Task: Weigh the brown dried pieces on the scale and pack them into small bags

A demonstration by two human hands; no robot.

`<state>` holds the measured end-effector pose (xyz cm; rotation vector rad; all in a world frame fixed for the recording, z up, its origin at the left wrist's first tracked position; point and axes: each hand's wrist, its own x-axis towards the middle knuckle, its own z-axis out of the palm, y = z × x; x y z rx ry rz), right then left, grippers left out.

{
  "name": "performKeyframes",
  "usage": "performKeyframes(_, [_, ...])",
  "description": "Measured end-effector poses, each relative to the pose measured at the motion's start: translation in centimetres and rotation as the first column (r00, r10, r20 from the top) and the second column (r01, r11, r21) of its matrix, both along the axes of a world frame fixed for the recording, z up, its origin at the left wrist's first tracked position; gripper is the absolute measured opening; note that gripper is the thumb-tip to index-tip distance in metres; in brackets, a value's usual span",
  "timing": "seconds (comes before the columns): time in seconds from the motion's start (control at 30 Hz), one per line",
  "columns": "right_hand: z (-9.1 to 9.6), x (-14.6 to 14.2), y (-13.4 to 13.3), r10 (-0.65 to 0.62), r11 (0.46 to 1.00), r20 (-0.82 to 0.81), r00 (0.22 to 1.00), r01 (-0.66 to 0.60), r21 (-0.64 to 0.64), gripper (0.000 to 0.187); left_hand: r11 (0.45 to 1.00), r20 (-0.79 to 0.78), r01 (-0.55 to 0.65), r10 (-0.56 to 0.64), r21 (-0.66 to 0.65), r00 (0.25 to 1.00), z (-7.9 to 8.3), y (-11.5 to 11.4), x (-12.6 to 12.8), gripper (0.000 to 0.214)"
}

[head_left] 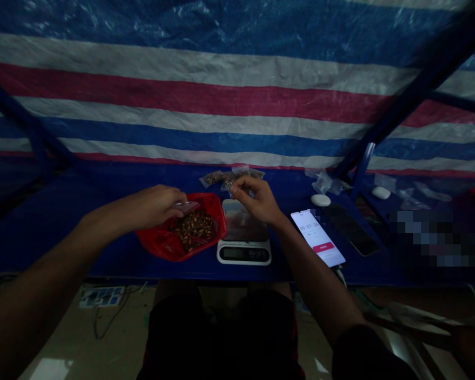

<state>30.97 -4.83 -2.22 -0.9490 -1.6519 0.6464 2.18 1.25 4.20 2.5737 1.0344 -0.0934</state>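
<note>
My left hand (pixel 154 207) holds a small transparent zip bag (pixel 186 207) by its edge, just above a red plastic bag (pixel 155 237). That red bag lies open and holds a heap of brown seeds (pixel 193 229). My right hand (pixel 257 199) is raised over a white digital kitchen scale (pixel 243 253), its fingertips pinched on a small transparent bag (pixel 237 193). A transparent container (pixel 241 221) sits on the scale, partly under my right hand. Behind my right fingers lie several small bags of brown seeds (pixel 212 178).
A smartphone (pixel 317 237) showing a timer lies right of the scale, with a dark phone (pixel 350 229) beside it. Small white oval objects (pixel 320 200) and crumpled transparent plastic (pixel 323 182) lie further back on the blue table (pixel 83 248). A striped tarp (pixel 221 79) hangs behind.
</note>
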Motion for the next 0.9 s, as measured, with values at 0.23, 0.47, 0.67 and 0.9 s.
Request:
performKeyframes(0.23, [0.3, -0.4, -0.6, -0.012, 0.999, 0.029, 1.0, 0.01, 0.046, 0.024, 0.992, 0.121, -0.121, 0.118, 0.021, 0.986, 1.2, -1.6, 1.0, 0.03])
performKeyframes(0.47, [0.8, -0.9, -1.0, 0.043, 0.999, 0.028, 0.999, -0.044, 0.022, 0.037, 0.989, 0.33, -0.145, 0.131, 0.018, 0.935, 0.6, -3.2, 3.3, 0.028])
performKeyframes(0.67, [0.1, -0.8, -0.4, 0.07, 0.997, -0.032, 0.997, -0.069, 0.026, 0.028, 0.979, 0.178, -0.158, 0.134, 0.126, 0.975, -0.4, -2.5, 3.1, 0.026])
performKeyframes(0.9, [0.4, -0.8, -0.7, 0.101, 0.995, 0.007, 0.995, -0.101, 0.008, 0.026, 0.989, 0.244, -0.142, 0.13, 0.033, 0.961, 0.1, -3.5, 4.9, 0.028])
